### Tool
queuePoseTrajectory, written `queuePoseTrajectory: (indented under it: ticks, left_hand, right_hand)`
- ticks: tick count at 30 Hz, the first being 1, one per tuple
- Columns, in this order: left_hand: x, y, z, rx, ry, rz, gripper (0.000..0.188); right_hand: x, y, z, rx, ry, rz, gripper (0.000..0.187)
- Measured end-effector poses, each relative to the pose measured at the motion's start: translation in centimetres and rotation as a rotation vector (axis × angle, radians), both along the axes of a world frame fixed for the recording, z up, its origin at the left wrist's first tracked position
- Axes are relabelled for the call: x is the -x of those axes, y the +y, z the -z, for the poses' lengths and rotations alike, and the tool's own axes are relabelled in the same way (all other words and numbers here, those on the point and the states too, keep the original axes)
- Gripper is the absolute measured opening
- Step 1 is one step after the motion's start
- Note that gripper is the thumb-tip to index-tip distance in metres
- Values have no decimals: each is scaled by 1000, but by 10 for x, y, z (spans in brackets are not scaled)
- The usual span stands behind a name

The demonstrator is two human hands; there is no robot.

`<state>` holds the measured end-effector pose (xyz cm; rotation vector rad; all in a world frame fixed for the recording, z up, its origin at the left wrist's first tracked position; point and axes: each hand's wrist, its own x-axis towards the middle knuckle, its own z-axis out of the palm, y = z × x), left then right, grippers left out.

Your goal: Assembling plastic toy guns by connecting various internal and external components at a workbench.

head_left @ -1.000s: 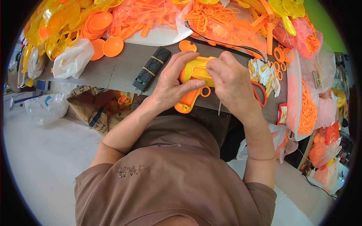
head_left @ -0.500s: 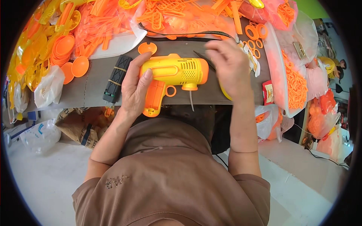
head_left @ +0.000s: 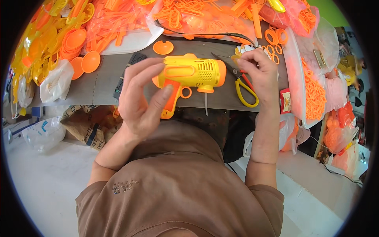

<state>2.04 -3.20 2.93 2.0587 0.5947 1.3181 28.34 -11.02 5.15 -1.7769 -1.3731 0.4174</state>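
A yellow and orange toy gun (head_left: 189,73) lies on the grey tabletop, its orange grip toward me and a thin pale strip hanging from its lower spout. My left hand (head_left: 142,96) is beside its rear end, fingers spread and thumb apart, overlapping the grip in view. My right hand (head_left: 260,67) has its fingertips pinched together near a pile of small white and yellow pieces (head_left: 241,50); what they hold, if anything, is too small to make out. Below it lie scissors (head_left: 248,96) with yellow and red handles. A round orange cap (head_left: 163,47) lies behind the gun.
A black ridged bar (head_left: 132,63) is partly hidden by my left hand. Orange parts in plastic (head_left: 197,19) heap at the back; orange discs (head_left: 77,43) and yellow parts stand left. A white tray (head_left: 297,79) of orange rings borders the right. A black cord (head_left: 205,33) crosses behind.
My left hand has let go of the toy gun and opened. My right hand has moved right toward the white and yellow pieces, uncovering the scissors. The whole view has shifted slightly.
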Motion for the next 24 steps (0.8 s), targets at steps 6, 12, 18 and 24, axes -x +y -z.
queuePoseTrajectory:
  ticks: [6, 12, 18, 24]
  left_hand:
    - [-27, -19, -18, 522, -96, 312, 28]
    - [-24, -21, -29, 921, -141, 391, 15]
    - [3, -3, -32, 1081, 136, 594, 20]
    - [8, 7, -27, 1020, 258, 730, 21]
  right_hand:
    - [78, 1, -32, -186, 912, -34, 5]
    - [102, -15, -2, -329, 921, -133, 13]
    - [85, -26, -7, -458, 112, -149, 20]
    - [76, -34, -4, -426, -328, -526, 35]
